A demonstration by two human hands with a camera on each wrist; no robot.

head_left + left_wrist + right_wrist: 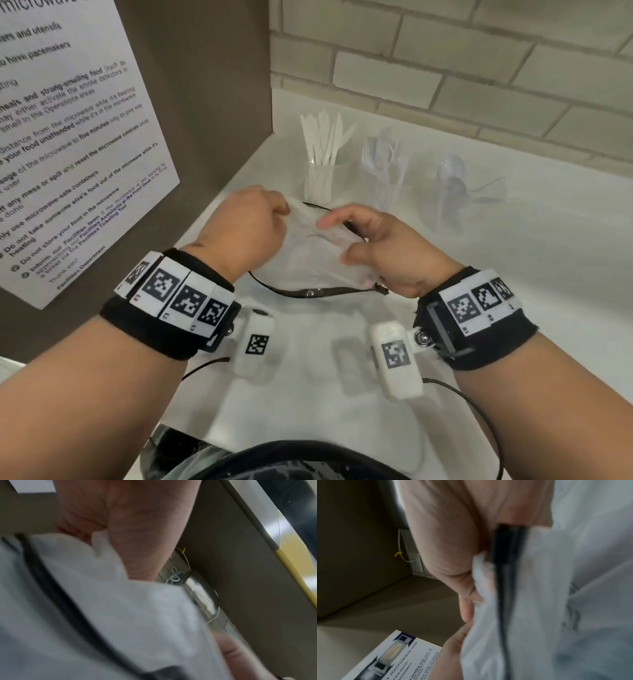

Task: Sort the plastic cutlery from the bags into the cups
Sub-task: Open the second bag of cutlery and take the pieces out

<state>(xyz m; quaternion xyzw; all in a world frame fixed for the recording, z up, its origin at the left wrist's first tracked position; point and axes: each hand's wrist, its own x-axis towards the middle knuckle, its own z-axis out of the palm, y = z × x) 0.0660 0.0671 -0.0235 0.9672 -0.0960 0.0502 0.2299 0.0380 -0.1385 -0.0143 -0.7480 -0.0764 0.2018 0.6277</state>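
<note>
A clear plastic bag with a black zip strip hangs between my two hands above the white counter. My left hand pinches its upper left edge, my right hand grips its right side. The bag fills the left wrist view below my left hand, and the bag shows again beside my right hand. Behind stand three clear cups: one with white knives, one with clear forks, one with clear spoons. What the bag holds is blurred.
A brown cabinet side with a printed microwave notice rises close on the left. A tiled wall backs the counter. Thin black cables trail from my wrist cameras near the counter's front edge.
</note>
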